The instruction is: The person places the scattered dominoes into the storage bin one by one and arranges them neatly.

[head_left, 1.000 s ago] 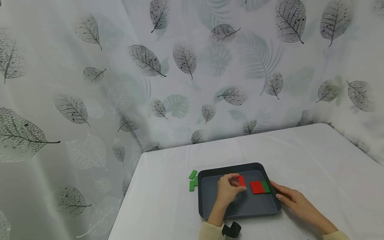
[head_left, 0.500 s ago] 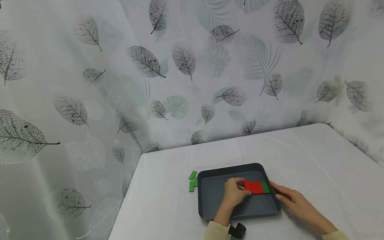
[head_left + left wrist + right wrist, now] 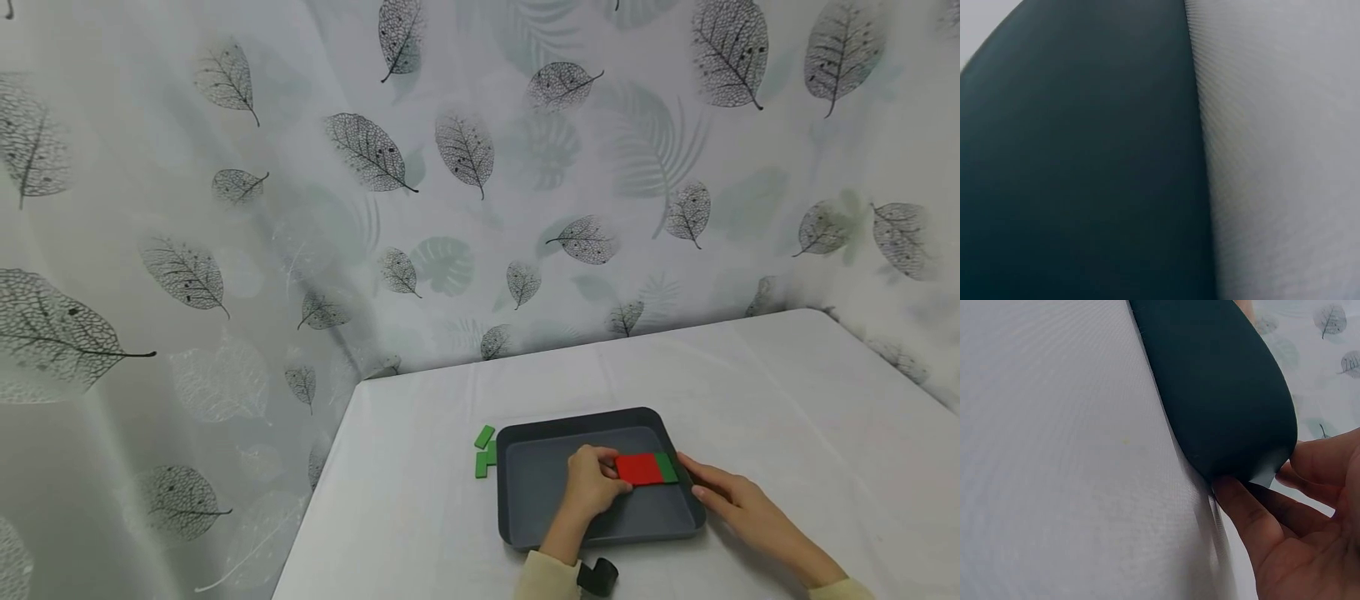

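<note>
In the head view a dark grey tray (image 3: 540, 517) stands on the white-covered table. A red block of flat tiles (image 3: 639, 469) lies in it, with a green tile (image 3: 666, 467) against its right end. My left hand (image 3: 588, 482) reaches over the tray and pinches the leftmost red tile between thumb and fingers, part of that tile being covered. My right hand (image 3: 738, 504) touches the tray's right outer wall. In the right wrist view its thumb and forefinger rest against the tray's rounded corner (image 3: 1235, 412). The left wrist view holds only the tray's dark side (image 3: 1085, 162) and white cloth.
Several loose green tiles (image 3: 483, 458) lie on the table (image 3: 420, 517) just left of the tray. A leaf-patterned curtain (image 3: 465, 250) hangs behind and at both sides. A black wrist device (image 3: 600, 577) sits on the left wrist, near the tray's front edge.
My left hand has carried a separate red tile to the right, and it now adjoins the red tiles in the tray. My right hand has stayed at the tray's right side.
</note>
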`<state>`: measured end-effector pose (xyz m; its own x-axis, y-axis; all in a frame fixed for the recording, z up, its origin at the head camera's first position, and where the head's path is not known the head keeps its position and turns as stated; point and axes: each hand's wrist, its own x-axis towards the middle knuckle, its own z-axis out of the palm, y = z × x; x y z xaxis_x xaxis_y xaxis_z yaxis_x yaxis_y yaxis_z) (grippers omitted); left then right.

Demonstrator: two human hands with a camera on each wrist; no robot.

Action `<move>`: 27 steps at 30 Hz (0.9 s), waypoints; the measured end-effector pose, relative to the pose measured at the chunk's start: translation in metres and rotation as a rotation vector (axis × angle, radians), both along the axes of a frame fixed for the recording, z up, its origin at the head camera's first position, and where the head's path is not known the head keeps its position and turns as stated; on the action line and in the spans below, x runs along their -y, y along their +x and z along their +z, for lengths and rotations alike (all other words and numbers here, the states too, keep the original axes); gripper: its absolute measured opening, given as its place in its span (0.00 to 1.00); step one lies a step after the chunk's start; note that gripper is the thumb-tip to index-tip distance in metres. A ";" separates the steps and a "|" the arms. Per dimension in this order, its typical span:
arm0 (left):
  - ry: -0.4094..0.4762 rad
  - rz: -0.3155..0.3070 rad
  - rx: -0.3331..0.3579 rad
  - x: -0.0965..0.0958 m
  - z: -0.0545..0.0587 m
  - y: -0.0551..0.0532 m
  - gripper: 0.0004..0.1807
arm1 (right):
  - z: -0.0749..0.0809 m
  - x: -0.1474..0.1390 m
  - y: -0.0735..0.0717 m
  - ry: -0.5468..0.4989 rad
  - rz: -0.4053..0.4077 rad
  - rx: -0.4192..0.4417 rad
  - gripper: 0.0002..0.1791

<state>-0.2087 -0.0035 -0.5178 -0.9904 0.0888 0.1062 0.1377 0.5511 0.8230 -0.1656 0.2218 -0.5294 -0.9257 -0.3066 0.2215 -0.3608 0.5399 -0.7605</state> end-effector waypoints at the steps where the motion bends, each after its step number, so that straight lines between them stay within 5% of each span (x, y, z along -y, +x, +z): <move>1: -0.003 0.001 -0.005 0.000 0.000 0.000 0.24 | 0.000 0.000 0.000 0.001 0.000 -0.003 0.25; 27: -0.115 -0.042 -0.059 -0.001 0.005 0.002 0.28 | -0.003 -0.001 0.000 -0.051 0.019 -0.073 0.25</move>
